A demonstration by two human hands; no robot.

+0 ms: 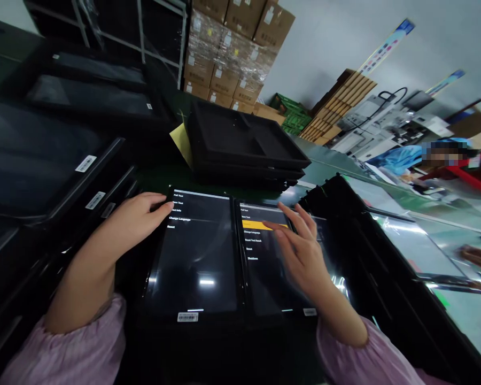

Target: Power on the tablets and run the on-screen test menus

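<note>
Two lit screens, the left tablet (200, 262) and right tablet (266, 280), lay side by side, both reading "Change Language" and "Reset", the right adding "Shutdown", above one barcode label apiece (187, 317) (310, 312). The right hand (302, 246), fingers spread, pointed at a yellow row (251, 225); the left hand (142, 216) met the left tablet's edge, its grip impossible to tell.

Green bench (324, 161), stacked black trays (228, 131), lit tablets (200, 251)

Tablets (200, 256) side by side, trays (248, 162) behind
</note>
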